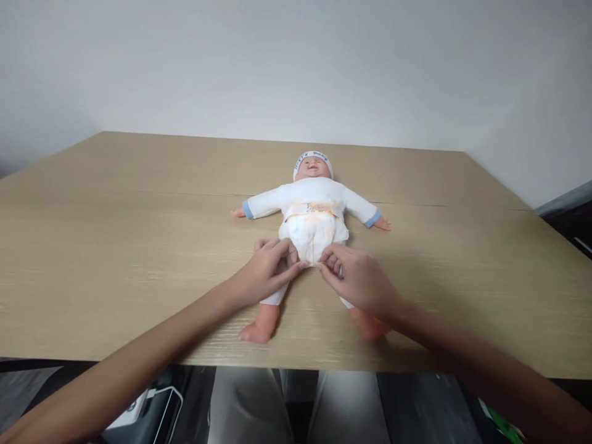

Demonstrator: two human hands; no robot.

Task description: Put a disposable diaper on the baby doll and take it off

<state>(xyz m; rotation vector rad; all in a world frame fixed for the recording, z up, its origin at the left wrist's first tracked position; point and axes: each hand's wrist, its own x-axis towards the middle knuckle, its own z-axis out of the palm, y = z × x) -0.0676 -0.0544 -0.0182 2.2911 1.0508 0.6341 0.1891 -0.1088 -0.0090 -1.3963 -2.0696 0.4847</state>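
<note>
A baby doll [312, 198] lies on its back on the wooden table [115, 246], arms spread, wearing a white top with blue cuffs, a white headband and a white diaper [313, 233]. My left hand [268, 269] rests over the doll's leg on the left side, fingers pinching at the diaper's lower edge. My right hand [354, 277] covers the other leg, fingers curled and pinching the same edge. The fingertips of both hands nearly meet at the crotch of the diaper. One bare foot [259, 330] shows below my left hand.
The table runs wide to both sides, its front edge just below the doll's feet. A plain white wall stands behind. Under the table edge I see my grey trousers [296, 401] and a dark device with a white cable [152, 407].
</note>
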